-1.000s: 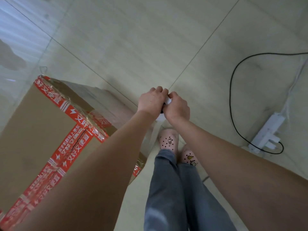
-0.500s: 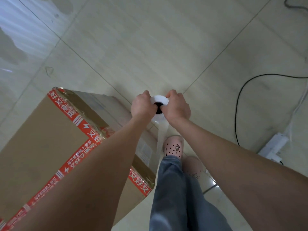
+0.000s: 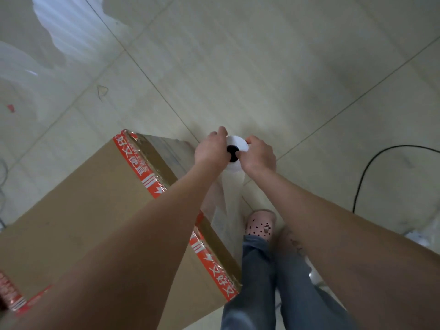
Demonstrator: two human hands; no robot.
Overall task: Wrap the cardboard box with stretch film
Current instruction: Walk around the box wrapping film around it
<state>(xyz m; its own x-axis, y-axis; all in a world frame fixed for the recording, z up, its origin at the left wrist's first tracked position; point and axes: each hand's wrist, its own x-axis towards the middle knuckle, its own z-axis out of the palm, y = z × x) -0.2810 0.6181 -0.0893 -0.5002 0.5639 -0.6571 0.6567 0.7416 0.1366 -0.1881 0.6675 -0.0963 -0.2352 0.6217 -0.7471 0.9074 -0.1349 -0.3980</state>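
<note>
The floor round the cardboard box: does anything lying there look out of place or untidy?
A black cable loops loose over the tiles at right, a possible trip hazard for whoever carries the stretch film roll round. A small red scrap lies at far left. The cardboard box itself looks sound.

One wide-angle camera sits on the person's head and looks steeply down and a little forward along both stretched forearms. The left hand [image 3: 210, 150] and right hand [image 3: 259, 156], holding the white roll of clear stretch film [image 3: 238, 142], lie near the middle of the view. The brown cardboard box with red printed tape [image 3: 83, 206] is close below at lower left; the grey trousers [image 3: 250, 282] and pink perforated shoe [image 3: 260, 225] stand directly underneath.
</note>
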